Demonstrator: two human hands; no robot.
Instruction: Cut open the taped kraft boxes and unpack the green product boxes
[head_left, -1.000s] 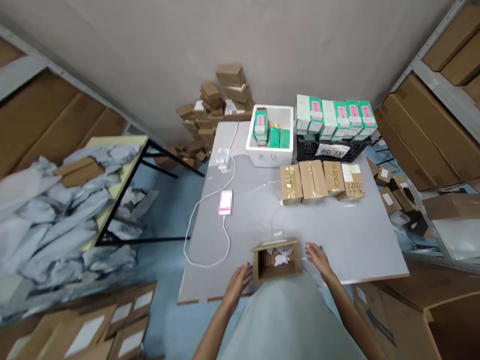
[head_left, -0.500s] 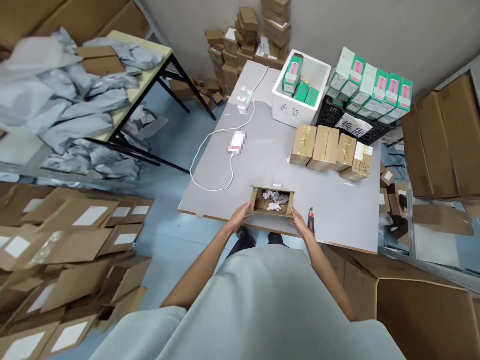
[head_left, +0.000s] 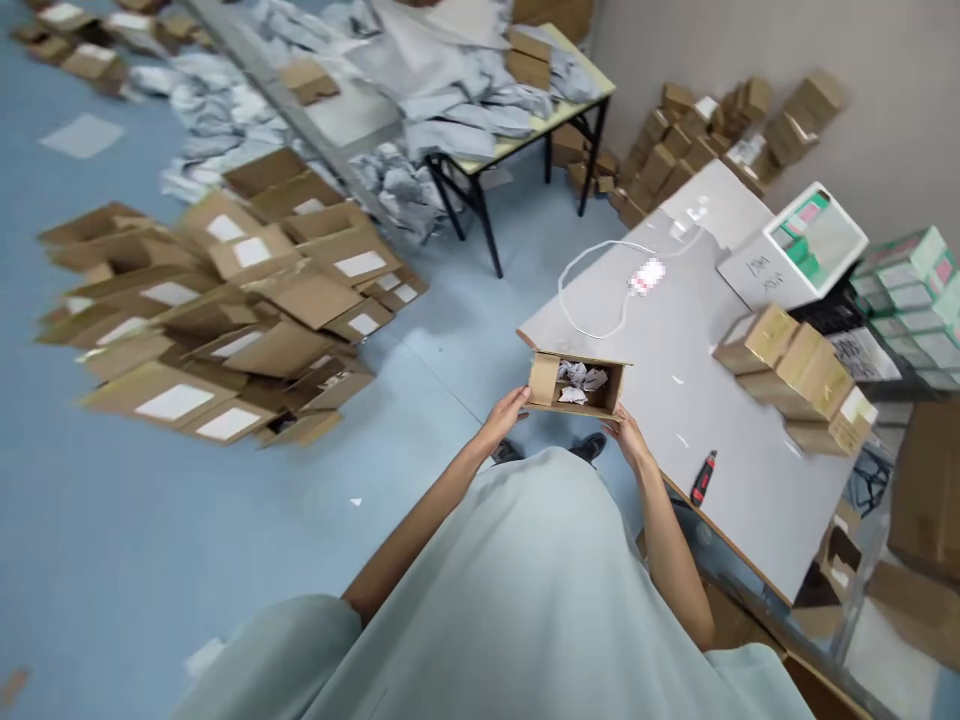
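Observation:
Between my two hands is a small open cardboard box (head_left: 543, 380) with crumpled paper (head_left: 574, 378) inside. My left hand (head_left: 507, 414) grips the box's left end, and my right hand (head_left: 627, 434) grips its lower right corner. The box is held in front of my body, over the floor and the near left corner of the grey table (head_left: 645, 400). To the right of my right hand, a red and black utility knife (head_left: 703, 478) lies near the table's edge.
Many opened cardboard boxes (head_left: 247, 310) with white labels are heaped on the floor at left. Several taped boxes (head_left: 795, 370) and a white foam box (head_left: 780, 265) stand on the table. A white cable (head_left: 592, 245) loops there. Grey bags (head_left: 480, 110) cover another table behind.
My view and body have turned left, toward the heap of boxes on the floor. Both hands have carried the cardboard box away from the table's front edge, keeping hold of it.

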